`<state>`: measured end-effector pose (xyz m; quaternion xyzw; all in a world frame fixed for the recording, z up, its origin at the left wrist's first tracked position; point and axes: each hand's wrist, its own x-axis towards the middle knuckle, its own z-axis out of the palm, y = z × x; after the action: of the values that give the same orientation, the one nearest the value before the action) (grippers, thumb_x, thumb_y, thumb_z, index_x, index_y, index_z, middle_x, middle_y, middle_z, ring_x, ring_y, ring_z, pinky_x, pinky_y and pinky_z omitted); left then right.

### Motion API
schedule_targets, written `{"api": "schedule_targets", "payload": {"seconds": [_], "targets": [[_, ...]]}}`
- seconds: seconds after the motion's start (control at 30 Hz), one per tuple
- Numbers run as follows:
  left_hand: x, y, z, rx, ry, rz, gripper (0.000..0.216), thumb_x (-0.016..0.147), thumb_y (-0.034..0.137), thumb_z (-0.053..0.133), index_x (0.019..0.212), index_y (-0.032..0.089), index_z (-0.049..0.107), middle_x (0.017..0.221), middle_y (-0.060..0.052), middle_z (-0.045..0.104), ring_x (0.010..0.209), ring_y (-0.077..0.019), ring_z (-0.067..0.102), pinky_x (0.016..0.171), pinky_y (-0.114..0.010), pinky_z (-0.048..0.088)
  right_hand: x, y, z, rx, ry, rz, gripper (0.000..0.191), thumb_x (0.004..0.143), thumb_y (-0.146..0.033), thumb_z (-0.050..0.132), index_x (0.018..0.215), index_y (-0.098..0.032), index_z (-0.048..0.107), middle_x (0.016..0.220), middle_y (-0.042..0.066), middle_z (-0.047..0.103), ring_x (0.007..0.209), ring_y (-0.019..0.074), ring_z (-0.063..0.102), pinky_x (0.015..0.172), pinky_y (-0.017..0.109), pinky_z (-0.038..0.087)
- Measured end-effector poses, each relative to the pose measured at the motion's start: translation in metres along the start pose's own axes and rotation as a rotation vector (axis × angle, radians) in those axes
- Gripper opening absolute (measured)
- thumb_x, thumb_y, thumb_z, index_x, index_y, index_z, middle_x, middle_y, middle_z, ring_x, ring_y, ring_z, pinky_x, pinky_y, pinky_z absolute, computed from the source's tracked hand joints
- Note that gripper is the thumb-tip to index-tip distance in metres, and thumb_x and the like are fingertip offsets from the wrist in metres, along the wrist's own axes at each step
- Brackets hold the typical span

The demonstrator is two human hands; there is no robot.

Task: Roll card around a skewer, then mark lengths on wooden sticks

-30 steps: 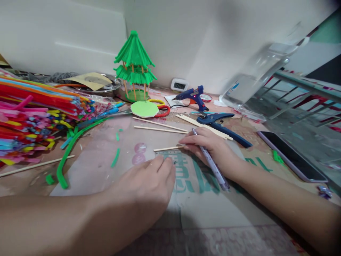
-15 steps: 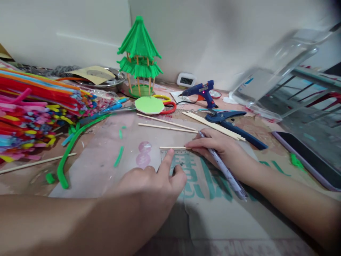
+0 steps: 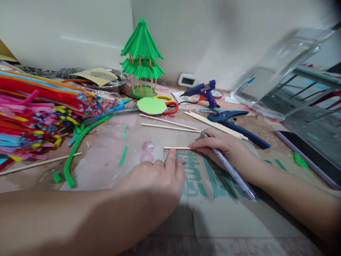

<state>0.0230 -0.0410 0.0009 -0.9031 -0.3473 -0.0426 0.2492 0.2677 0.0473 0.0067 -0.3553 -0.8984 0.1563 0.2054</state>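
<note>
My left hand (image 3: 160, 181) reaches in from the lower left, its index finger stretched out to hold down a clear ruler (image 3: 181, 152) on the covered table. A short wooden stick (image 3: 176, 148) lies along the ruler's far edge. My right hand (image 3: 226, 147) pinches the stick's right end with its fingertips. A purple patterned pen (image 3: 231, 170) is tucked in that same hand, slanting back toward me. Two longer wooden sticks (image 3: 170, 127) lie just beyond. The ruler is partly hidden under my left hand.
Behind stand a green pagoda model (image 3: 142, 58), a light green octagon (image 3: 151, 105) on scissors (image 3: 172, 107), and a blue glue gun (image 3: 202, 92). Blue cutters (image 3: 239, 128) and a phone (image 3: 311, 156) lie right; colourful pipe cleaners (image 3: 34, 113) pile up left.
The view has shifted slightly, so things sit a little further right. My left thumb and fingers have drawn closer together beside the index finger. My right hand keeps its pinch on the stick.
</note>
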Motion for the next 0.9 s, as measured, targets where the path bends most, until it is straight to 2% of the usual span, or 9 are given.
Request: {"api": "schedule_targets", "payload": {"seconds": [0.13,0.27,0.43,0.6,0.77,0.9], "targets": [[0.0018,0.0011,-0.0002,-0.051,-0.035,-0.044,0.046,0.085,0.006,0.044,0.123,0.011,0.070,0.138,-0.022,0.064,0.053,-0.0183,0.067,0.041,-0.030,0.044,-0.0003,0.0003,0.0002,-0.033,0.007,-0.039,0.027,0.100,-0.033,0.054,0.101,-0.023,0.079,0.084,0.006,0.063,0.077,0.0194,0.061,0.068,0.031,0.048],[0.0032,0.0019,0.0003,-0.088,-0.013,-0.072,0.042,0.088,0.010,0.045,0.120,0.012,0.071,0.134,-0.022,0.066,0.048,-0.0188,0.065,0.037,-0.029,0.043,-0.0008,0.0008,0.0004,-0.031,0.014,-0.059,0.023,0.099,-0.028,0.056,0.102,-0.022,0.078,0.084,0.005,0.063,0.076,0.0185,0.061,0.067,0.030,0.047],[0.0045,0.0037,-0.0039,-0.100,-0.117,-0.073,0.046,0.088,0.008,0.045,0.129,0.011,0.066,0.137,-0.023,0.063,0.053,-0.0198,0.069,0.039,-0.029,0.047,-0.0032,0.0040,-0.0001,-0.043,-0.017,-0.049,0.022,0.099,-0.026,0.056,0.105,-0.025,0.076,0.087,0.005,0.062,0.079,0.0188,0.061,0.067,0.030,0.046],[0.0070,0.0045,-0.0036,-0.128,-0.120,-0.114,0.042,0.089,0.010,0.046,0.125,0.011,0.068,0.139,-0.024,0.061,0.053,-0.0199,0.069,0.037,-0.028,0.046,-0.0036,0.0027,-0.0018,-0.044,-0.029,-0.036,0.023,0.101,-0.029,0.053,0.106,-0.027,0.076,0.089,0.004,0.062,0.079,0.0178,0.062,0.069,0.031,0.047],[0.0062,0.0023,-0.0032,-0.114,-0.123,-0.045,0.044,0.086,0.011,0.049,0.127,0.008,0.067,0.138,-0.027,0.061,0.051,-0.0207,0.069,0.037,-0.029,0.045,-0.0027,0.0021,-0.0017,-0.067,-0.028,-0.033,0.024,0.101,-0.031,0.054,0.106,-0.028,0.077,0.088,0.004,0.063,0.080,0.0190,0.062,0.069,0.032,0.048],[0.0067,0.0043,-0.0021,-0.140,-0.109,-0.102,0.038,0.091,0.015,0.047,0.122,0.010,0.068,0.137,-0.026,0.062,0.049,-0.0190,0.066,0.036,-0.028,0.043,-0.0044,0.0051,-0.0006,-0.053,-0.017,-0.033,0.023,0.101,-0.030,0.055,0.107,-0.029,0.077,0.090,0.004,0.064,0.081,0.0188,0.063,0.070,0.031,0.048]]}}
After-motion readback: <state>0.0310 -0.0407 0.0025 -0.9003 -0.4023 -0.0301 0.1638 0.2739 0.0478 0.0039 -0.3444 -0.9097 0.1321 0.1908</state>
